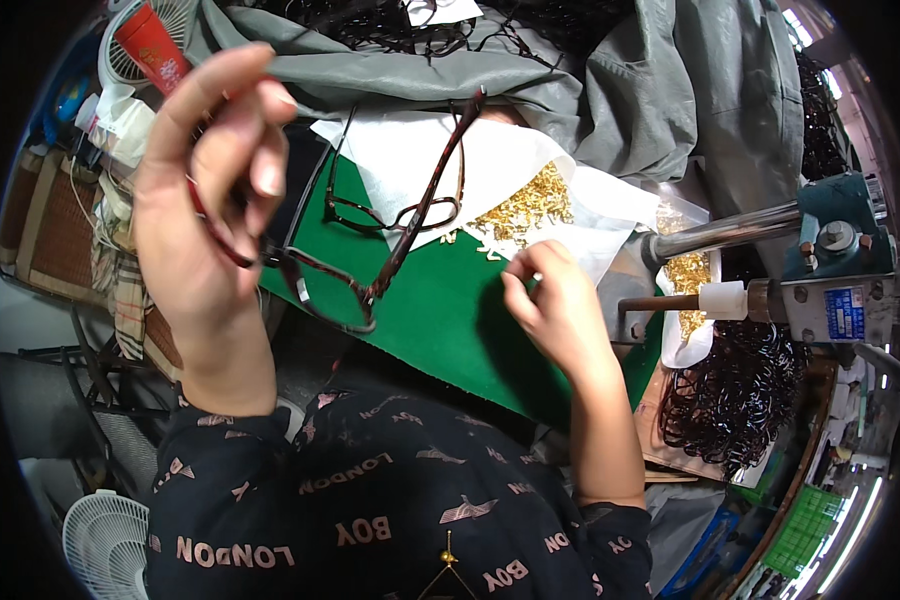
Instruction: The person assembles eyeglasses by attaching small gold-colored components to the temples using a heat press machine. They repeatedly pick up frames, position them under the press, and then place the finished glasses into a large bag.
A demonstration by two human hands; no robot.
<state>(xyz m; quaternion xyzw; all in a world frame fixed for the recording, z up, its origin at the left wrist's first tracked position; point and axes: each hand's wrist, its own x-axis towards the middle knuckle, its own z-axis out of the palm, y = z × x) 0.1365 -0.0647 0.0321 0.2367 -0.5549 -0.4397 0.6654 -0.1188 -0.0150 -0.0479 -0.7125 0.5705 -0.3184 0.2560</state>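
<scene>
My left hand (pixel 205 190) is raised near the camera and grips a dark red-brown glasses frame (pixel 390 215) by one end, so the frame hangs open above the green mat (pixel 440 310). My right hand (pixel 555 300) rests on the mat with its fingertips pinched together beside a heap of small gold metal parts (pixel 525 210); whether it holds one is too small to see. The gold parts lie on white paper (pixel 420 150).
A metal press machine (pixel 820 260) with a horizontal rod stands at the right, a white tray of gold parts (pixel 685 275) beneath it. A pile of dark frames (pixel 735 390) lies lower right. Grey cloth (pixel 650 90) covers the back. A small fan (pixel 105 545) stands lower left.
</scene>
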